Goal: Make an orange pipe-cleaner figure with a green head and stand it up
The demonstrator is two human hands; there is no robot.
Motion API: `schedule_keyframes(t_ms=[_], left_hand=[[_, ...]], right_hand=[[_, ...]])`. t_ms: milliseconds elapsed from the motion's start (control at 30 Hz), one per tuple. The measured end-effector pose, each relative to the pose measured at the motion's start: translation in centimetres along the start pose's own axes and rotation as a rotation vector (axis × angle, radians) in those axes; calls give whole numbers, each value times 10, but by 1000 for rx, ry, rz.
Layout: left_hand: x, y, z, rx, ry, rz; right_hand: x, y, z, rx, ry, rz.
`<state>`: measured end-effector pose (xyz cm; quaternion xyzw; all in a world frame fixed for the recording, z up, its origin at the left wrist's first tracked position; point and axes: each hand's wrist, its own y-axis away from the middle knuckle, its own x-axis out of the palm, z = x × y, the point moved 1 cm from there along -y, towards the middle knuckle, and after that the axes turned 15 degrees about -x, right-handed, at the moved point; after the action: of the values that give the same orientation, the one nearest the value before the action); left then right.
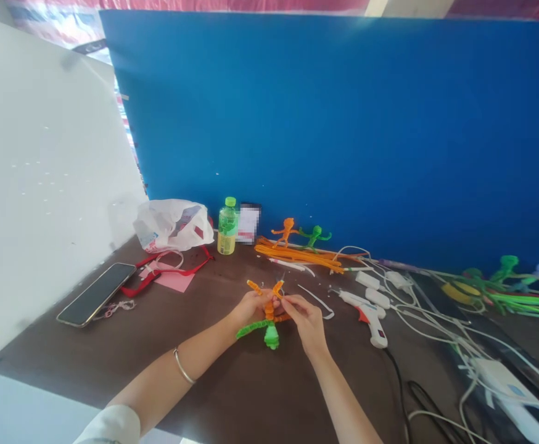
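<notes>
Over the middle of the dark table, my left hand (253,308) grips a pipe cleaner figure (269,312) by its orange body. The figure is upside down, its green head (272,337) toward me and two orange legs pointing away. One green arm sticks out to the left; an orange limb shows on the right. With fingertips pinched together, my right hand (304,320) holds the figure's right leg. Behind my hands stand an orange pipe cleaner figure (288,231) and a green one (316,236), near a bundle of orange pipe cleaners (301,253).
A white glue gun (364,313) lies to the right, beside tangled white cables (429,327) and a power strip (505,382). More green pipe cleaners (523,303) lie far right. At left are a phone (97,293), a plastic bag (172,223) and a bottle (227,228).
</notes>
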<state>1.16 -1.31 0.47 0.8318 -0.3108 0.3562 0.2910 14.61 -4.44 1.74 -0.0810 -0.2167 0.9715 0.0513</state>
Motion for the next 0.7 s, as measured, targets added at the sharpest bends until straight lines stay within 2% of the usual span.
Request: schedule_keyframes(t_ms=[233,367,467,567,633,700], left_hand=[[-5,5,2,-163,18,109],[-4,8,5,-254,-18,119],[-2,8,8,-298,-75,73],[-1,6,12,-323,-118,-6],[-1,3,15,-315,-138,-55],[-2,0,17,-297,-157,-94]], right_hand=[[-17,-14,3,85,73,272],[-30,-30,7,186,12,521],[-36,-52,15,211,113,796],[-33,-75,23,194,315,1029],[-25,-85,29,163,471,1146],[-16,-90,33,144,619,1189]])
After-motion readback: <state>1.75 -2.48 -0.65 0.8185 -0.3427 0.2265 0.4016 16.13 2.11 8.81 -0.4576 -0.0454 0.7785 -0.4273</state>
